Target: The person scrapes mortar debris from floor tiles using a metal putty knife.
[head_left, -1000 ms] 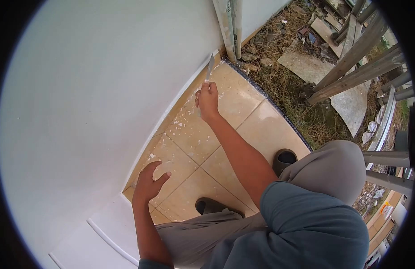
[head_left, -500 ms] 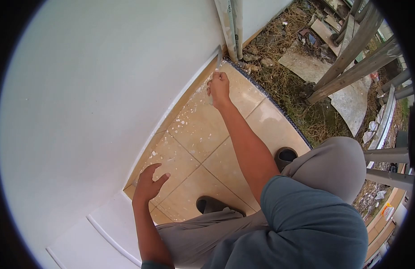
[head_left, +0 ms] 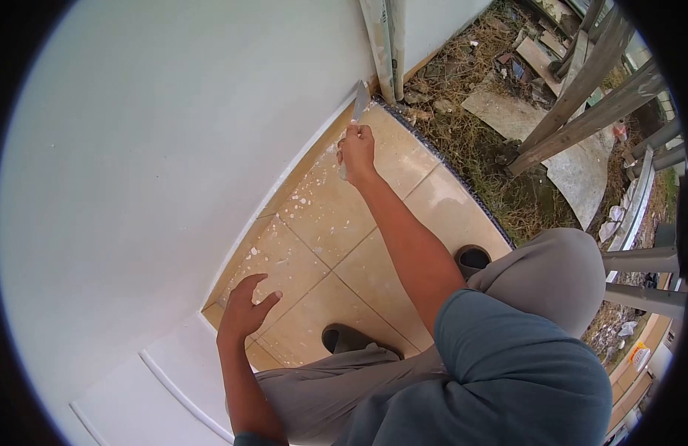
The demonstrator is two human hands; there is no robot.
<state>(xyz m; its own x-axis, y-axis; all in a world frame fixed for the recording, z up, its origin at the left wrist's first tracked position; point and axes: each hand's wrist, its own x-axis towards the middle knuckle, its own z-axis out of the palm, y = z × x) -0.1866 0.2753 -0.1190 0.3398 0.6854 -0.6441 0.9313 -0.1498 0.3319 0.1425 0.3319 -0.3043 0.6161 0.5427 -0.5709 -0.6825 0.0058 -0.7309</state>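
My right hand (head_left: 358,154) is wrapped round the handle of a putty knife (head_left: 361,101). Its flat metal blade points toward the far corner, close to the tile skirting (head_left: 295,181) at the foot of the white wall (head_left: 158,149). The pale butt of the handle shows below my fist. My left hand (head_left: 247,308) hangs over the floor near the skirting, thumb and fingers apart, holding nothing. White flakes and specks lie scattered on the beige floor tiles (head_left: 359,301) along the wall.
Upright pipes (head_left: 388,52) stand in the wall's far corner. A dark edge strip (head_left: 463,182) borders the tiles; beyond it are dry weeds, broken boards and leaning wooden poles (head_left: 582,104). My sandalled foot (head_left: 351,339) and bent knee (head_left: 552,275) are close by.
My right hand has shifted slightly left, and the knife has turned so that its blade shows broader. The left hand stays nearly still.
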